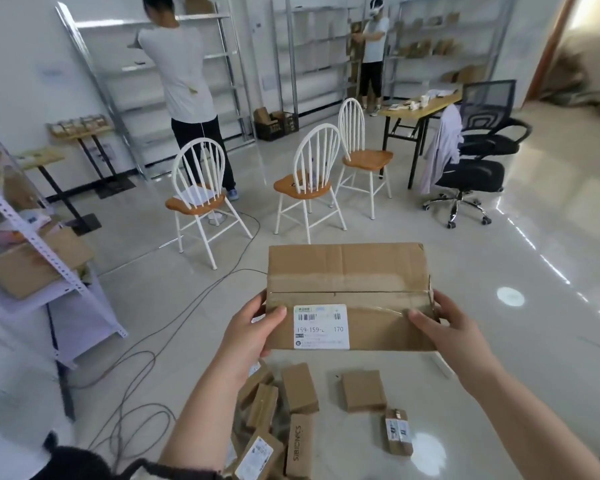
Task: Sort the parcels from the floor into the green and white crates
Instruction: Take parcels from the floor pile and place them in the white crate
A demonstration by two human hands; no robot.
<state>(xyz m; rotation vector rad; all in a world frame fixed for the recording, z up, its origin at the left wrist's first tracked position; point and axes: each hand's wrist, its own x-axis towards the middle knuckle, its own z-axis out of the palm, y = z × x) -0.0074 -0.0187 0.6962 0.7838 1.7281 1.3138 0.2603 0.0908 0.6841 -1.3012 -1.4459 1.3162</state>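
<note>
Two hands on one large parcel [347,282], held clear of the floor [551,306] and flat in front of the body, label [321,326] facing up toward the camera. On the near left edge, left hand [253,327] wrapped round the box, thumb on top just beside the label, fingers curled underneath out of sight. On the near right edge, right hand [444,327] doing the same, thumb pressed on the taped top, fingers hidden below. Firm two-sided grip, nothing else held. Below the box, a loose pile of small parcels [298,389] on the floor, plus a square parcel [363,391] and a taped parcel [399,432] lying apart to the right. Step in hand, by the look of it: checking the label to pick a crate, somewhere between pickup and drop. Neither green nor white crate in view; only a dark crate [276,125] far off by the shelving, likely not part of the task. Next move, probably: read label, turn toward the matching crate, carry level with both hands, lower in flat. Calls for looking round first, destination being out of frame. Worth minding cables [137,355] on the floor to the left and chairs [305,181] ahead when stepping. Plenty unsorted underfoot, so early or mid task at best guess.
</note>
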